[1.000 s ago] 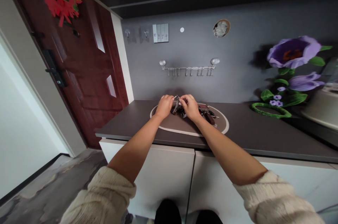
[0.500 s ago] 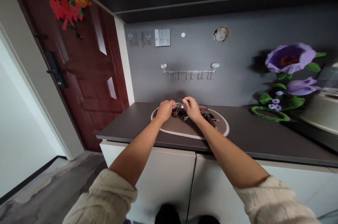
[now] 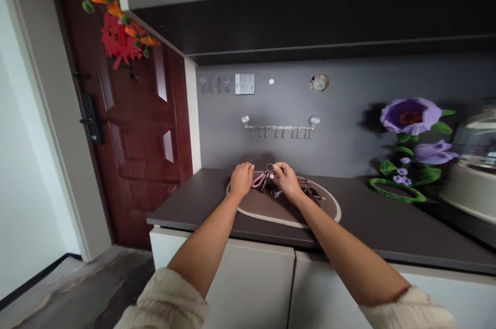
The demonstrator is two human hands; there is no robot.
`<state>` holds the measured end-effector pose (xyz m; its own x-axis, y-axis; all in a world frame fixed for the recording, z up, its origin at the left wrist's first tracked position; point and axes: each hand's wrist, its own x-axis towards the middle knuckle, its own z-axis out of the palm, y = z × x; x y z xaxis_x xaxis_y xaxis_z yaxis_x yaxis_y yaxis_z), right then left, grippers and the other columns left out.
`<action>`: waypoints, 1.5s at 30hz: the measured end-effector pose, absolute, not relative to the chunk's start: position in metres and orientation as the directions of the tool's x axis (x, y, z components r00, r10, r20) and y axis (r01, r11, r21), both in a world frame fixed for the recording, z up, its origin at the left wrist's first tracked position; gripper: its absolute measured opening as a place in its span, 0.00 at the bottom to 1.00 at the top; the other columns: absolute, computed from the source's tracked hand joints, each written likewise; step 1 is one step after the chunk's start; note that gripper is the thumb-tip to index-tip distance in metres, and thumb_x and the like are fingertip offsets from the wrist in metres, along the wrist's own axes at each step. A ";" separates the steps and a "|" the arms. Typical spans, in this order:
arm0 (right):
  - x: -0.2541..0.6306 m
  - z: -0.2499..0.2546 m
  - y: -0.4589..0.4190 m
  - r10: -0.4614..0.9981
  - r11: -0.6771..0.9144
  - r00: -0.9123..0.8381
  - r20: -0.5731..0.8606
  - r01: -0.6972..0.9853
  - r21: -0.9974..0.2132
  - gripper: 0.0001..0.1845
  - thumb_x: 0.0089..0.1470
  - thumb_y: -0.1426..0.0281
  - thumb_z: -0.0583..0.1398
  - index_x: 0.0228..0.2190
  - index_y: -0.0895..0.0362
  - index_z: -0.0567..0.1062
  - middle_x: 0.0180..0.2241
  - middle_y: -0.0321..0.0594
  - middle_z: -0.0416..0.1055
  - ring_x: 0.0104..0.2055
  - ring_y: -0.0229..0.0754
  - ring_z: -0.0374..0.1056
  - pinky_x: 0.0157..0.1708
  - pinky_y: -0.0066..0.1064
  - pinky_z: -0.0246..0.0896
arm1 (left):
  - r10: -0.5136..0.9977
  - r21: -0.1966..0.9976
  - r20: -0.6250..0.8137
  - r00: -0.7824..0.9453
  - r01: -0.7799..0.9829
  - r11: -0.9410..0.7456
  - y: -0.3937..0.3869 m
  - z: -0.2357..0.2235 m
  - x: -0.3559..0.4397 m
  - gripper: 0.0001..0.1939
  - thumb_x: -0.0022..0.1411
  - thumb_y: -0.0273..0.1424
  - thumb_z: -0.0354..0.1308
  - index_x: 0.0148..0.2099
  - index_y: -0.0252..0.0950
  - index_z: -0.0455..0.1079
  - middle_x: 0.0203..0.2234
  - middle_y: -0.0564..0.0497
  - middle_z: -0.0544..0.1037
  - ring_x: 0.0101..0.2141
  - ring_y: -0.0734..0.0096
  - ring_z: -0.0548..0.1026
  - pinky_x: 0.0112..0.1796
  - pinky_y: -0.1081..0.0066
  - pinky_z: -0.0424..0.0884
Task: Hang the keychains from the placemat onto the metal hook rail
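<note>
From the head-mounted view, the person's two bare hands work close together above the middle of a dark grey laminate table (image 3: pixel 186 205). The left hand (image 3: pixel 242 179) is curled, with its fingers turned in just beside a pink loop strap (image 3: pixel 259 180); whether it has hold of the strap cannot be told. The right hand (image 3: pixel 285 181) is nearly closed, its fingertips (image 3: pixel 274 167) pinched at a small silver metal key ring (image 3: pixel 268 168), which appears to be gripped. The ring belongs to a bunch of metal keys (image 3: pixel 267 183) lying partly raised at the far part of an oval brown mat with a cream border (image 3: pixel 271 210). Dark key fobs (image 3: pixel 312 192) lie on the mat to the right of the right hand. Behind the table, a chrome hook rail (image 3: pixel 279 126) is fixed to a grey wall (image 3: pixel 349 86) bearing a purple flower decal (image 3: pixel 411 116). A dark red wooden door (image 3: pixel 139 138) stands at left, and white cabinet doors (image 3: pixel 251 287) lie below the table. Cream knit sleeves (image 3: pixel 166 303) show at the lower edge.
</note>
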<state>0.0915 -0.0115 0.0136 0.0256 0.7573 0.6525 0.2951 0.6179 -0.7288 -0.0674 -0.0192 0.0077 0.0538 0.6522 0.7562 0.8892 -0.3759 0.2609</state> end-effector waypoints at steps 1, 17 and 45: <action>0.091 0.016 -0.011 0.757 0.620 0.019 0.654 0.296 -0.726 0.14 0.46 0.59 0.51 0.25 0.58 0.65 0.23 0.36 0.64 0.26 0.37 0.58 0.29 0.29 0.55 | 0.658 0.272 0.752 0.039 0.891 -0.363 -0.018 0.007 -0.070 0.17 0.63 0.34 0.37 0.35 0.34 0.66 0.31 0.46 0.73 0.36 0.69 0.68 0.38 0.70 0.61; 0.046 0.077 0.046 0.729 0.588 0.086 0.679 0.429 -0.686 0.10 0.45 0.66 0.51 0.22 0.58 0.67 0.19 0.35 0.65 0.22 0.35 0.60 0.26 0.27 0.55 | 0.715 0.452 0.671 -0.196 0.872 -0.186 -0.005 0.000 -0.083 0.16 0.63 0.30 0.36 0.36 0.35 0.65 0.31 0.46 0.74 0.35 0.69 0.71 0.34 0.71 0.60; 0.014 0.113 0.074 0.803 0.176 0.228 0.550 0.792 -0.585 0.12 0.48 0.70 0.54 0.32 0.56 0.76 0.35 0.49 0.72 0.38 0.45 0.69 0.33 0.30 0.60 | 0.734 0.400 0.663 -0.145 0.898 -0.183 -0.003 0.001 -0.075 0.16 0.63 0.30 0.34 0.39 0.35 0.64 0.33 0.47 0.73 0.36 0.68 0.70 0.35 0.70 0.61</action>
